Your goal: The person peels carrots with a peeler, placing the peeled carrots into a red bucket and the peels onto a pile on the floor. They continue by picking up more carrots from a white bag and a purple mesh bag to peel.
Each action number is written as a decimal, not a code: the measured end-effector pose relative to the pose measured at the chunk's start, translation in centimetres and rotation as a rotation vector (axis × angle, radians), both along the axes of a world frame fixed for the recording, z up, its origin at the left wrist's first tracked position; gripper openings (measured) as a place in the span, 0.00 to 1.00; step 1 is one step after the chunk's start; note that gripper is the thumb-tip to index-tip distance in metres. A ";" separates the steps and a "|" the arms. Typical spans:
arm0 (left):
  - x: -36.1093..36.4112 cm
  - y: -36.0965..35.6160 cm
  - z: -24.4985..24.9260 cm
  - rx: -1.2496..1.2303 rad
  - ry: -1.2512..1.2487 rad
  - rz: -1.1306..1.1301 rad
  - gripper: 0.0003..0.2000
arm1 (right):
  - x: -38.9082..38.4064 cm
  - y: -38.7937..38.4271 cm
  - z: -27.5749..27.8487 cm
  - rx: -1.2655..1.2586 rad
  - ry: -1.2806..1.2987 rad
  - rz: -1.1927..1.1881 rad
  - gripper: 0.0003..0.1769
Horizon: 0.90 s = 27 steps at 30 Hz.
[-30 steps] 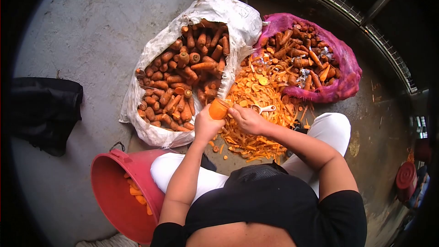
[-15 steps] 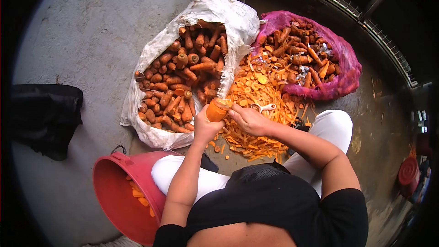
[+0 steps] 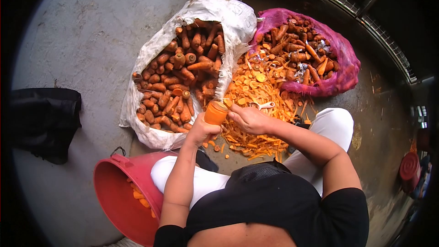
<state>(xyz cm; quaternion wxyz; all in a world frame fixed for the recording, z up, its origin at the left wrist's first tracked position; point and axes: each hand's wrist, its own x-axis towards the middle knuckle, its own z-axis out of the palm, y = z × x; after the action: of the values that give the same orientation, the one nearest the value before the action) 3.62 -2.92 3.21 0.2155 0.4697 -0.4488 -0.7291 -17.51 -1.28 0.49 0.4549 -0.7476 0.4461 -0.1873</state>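
Observation:
My left hand (image 3: 202, 131) is wrapped round a thick, peeled carrot (image 3: 215, 113), its cut end pointing up and away from me. Close against that end, my right hand (image 3: 248, 118) is closed on what looks like a white-handled peeler (image 3: 264, 105). The handle sticks out past my knuckles; its working end is mostly hidden by my fingers. A small orange slice (image 3: 227, 103) sits at my right fingertips, beside the carrot's cut end. Below both hands spreads a heap of carrot peelings (image 3: 256, 142) mixed with round slices.
A torn white sack (image 3: 219, 7) of unpeeled carrots lies open ahead. To its right is a pink mesh sack (image 3: 350, 71) of carrots. At my left leg a red bucket (image 3: 109, 196) lies tipped, with peeled carrots (image 3: 141, 199) inside. Black cloth (image 3: 43, 121) is at far left.
An orange slice now shows apart from the carrot's end, at my right fingertips. My left hand and the carrot have shifted slightly down and left.

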 end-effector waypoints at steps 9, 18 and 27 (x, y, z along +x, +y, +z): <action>1.5 0.5 -2.0 0.375 0.351 -0.051 0.14 | -0.4 0.2 1.2 -0.029 -0.019 0.063 0.22; 1.5 1.4 -1.7 0.431 0.464 -0.420 0.17 | -1.3 -0.4 -0.8 0.061 0.143 0.071 0.21; 2.2 -0.1 -2.3 0.350 0.838 -0.244 0.17 | -7.2 -2.9 -9.9 0.751 -0.163 -0.520 0.17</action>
<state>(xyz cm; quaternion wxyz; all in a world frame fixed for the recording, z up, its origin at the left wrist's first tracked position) 5.81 -3.05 0.92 0.2086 0.1081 -0.2453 -0.9406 -24.68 -4.18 -9.44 0.6659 -0.3771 0.6184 -0.1789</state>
